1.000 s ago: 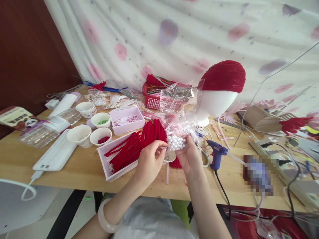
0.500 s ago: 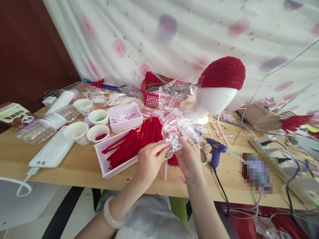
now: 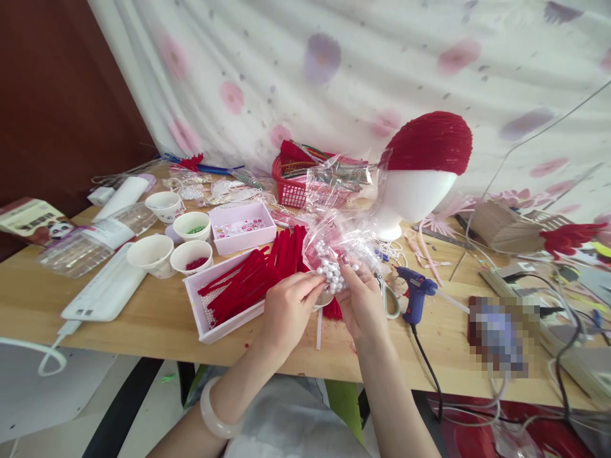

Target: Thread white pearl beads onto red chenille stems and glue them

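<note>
- Head view: my right hand (image 3: 363, 304) pinches the clear bag of white pearl beads (image 3: 337, 254) by its lower part, holding it just above the small white cup (image 3: 323, 298) at the near middle of the wooden table (image 3: 143, 321).
- My left hand (image 3: 287, 308) is closed at the fingertips on the bag's bottom corner, right at the cup's rim; whether a bead is between them, I cannot tell.
- To do this well, I judge I should keep the bag's mouth upward and work beads out one at a time, low over the cup.
- The pink tray (image 3: 206, 318) of red stems (image 3: 258, 273) lies just to my left; a stray bead could roll under them.
- The blue glue gun (image 3: 414, 292) rests near my right wrist; I'd keep clear of its nozzle.
</note>
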`<action>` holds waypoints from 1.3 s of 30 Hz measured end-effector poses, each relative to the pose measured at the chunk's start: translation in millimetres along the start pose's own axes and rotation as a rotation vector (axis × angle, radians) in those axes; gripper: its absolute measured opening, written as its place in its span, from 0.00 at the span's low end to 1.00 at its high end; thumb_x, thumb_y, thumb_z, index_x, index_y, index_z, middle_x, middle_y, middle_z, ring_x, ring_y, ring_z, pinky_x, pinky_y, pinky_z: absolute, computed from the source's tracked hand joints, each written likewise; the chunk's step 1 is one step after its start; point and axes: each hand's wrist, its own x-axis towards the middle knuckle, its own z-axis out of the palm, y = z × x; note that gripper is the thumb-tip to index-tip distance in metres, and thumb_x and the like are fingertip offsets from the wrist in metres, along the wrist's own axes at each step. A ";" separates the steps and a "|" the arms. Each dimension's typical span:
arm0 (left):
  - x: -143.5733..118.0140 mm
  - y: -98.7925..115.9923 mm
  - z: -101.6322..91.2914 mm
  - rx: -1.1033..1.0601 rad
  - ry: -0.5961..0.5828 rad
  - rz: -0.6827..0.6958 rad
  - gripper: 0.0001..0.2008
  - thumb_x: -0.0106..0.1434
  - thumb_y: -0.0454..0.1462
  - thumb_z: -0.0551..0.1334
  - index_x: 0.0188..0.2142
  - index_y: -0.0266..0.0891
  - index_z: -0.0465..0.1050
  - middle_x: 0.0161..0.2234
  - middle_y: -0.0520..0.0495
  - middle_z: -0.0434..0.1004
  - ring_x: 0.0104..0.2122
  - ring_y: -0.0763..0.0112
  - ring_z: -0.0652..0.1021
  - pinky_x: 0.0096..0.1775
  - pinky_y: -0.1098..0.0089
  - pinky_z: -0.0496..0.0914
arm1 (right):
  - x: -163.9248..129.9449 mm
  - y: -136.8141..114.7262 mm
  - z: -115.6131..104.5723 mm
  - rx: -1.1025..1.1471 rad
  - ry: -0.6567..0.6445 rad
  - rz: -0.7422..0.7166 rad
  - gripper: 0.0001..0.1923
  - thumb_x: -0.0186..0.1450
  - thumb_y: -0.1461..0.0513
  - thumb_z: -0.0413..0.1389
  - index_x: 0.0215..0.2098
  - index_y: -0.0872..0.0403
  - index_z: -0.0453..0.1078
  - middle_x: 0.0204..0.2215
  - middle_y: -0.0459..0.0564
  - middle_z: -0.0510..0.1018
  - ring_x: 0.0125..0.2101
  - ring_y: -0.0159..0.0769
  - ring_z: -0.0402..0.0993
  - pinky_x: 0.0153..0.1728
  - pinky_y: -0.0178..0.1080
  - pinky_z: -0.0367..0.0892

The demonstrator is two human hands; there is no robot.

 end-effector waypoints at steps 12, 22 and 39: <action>5.5 6.4 -3.8 -0.028 -0.015 -0.046 0.09 0.64 0.31 0.63 0.40 0.41 0.81 0.39 0.45 0.83 0.38 0.66 0.82 0.41 0.68 0.77 | 4.7 -1.4 -8.1 0.004 -0.029 0.070 0.11 0.50 0.63 0.70 0.31 0.56 0.77 0.29 0.47 0.81 0.28 0.35 0.77 0.29 0.35 0.74; 2.7 4.4 -13.2 -0.028 -0.092 -0.167 0.08 0.61 0.28 0.64 0.36 0.41 0.80 0.36 0.47 0.85 0.36 0.64 0.82 0.41 0.64 0.76 | 11.9 0.3 -16.6 -0.002 -0.040 0.024 0.10 0.51 0.64 0.70 0.31 0.53 0.76 0.32 0.47 0.82 0.33 0.36 0.78 0.34 0.36 0.74; 4.1 -0.4 -6.5 0.113 -0.125 -0.103 0.12 0.59 0.24 0.60 0.38 0.40 0.72 0.36 0.47 0.82 0.38 0.61 0.79 0.43 0.60 0.72 | 13.9 6.5 -11.2 -0.062 0.005 -0.064 0.14 0.46 0.60 0.73 0.27 0.54 0.75 0.24 0.43 0.79 0.24 0.30 0.73 0.27 0.31 0.68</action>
